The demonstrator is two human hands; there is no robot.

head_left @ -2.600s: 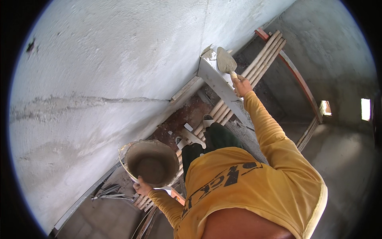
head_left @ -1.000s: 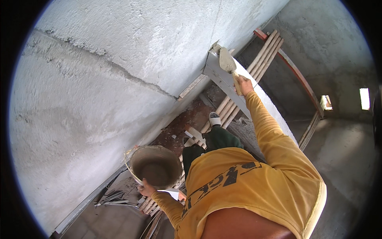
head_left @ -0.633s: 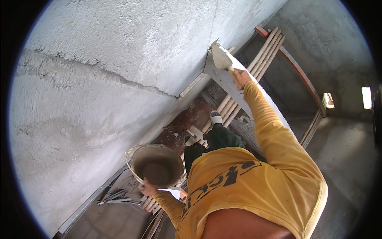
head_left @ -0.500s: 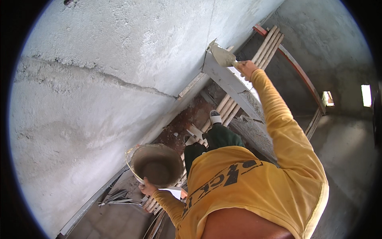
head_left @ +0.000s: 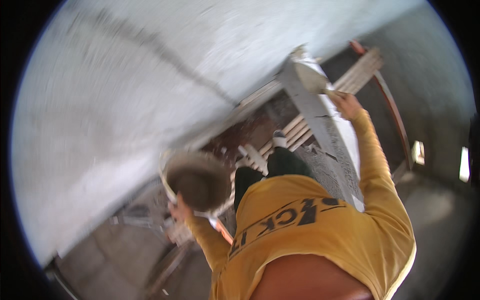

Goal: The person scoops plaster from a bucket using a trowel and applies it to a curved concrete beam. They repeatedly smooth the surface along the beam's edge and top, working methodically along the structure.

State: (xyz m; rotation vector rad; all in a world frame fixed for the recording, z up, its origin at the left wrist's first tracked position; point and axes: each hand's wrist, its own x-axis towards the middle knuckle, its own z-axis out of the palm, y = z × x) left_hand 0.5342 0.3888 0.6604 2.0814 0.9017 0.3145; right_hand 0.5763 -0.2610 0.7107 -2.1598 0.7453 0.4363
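Note:
My right hand (head_left: 346,104) is closed around the handle of a trowel (head_left: 311,79). The trowel's blade lies over the far end of a grey ledge (head_left: 305,95), close to the plastered wall (head_left: 200,45). Some mortar (head_left: 299,51) clings at the ledge's corner, just beyond the blade. On the other side, my left hand (head_left: 181,209) grips the rim of a bucket (head_left: 197,181), held tilted with its mouth toward me. Grey mortar shows inside it, though motion blurs the detail.
Bamboo poles (head_left: 297,131) form a platform under my feet. A curved red metal frame (head_left: 390,102) rises at the right, beside a wooden plank (head_left: 361,70). Scrap pieces (head_left: 135,220) lie blurred on the floor at lower left. Two bright openings pierce the right wall (head_left: 440,90).
The view has turned, so the wall and ledge appear shifted. The trowel blade sits slightly further back from the ledge's corner. Both hands keep their holds.

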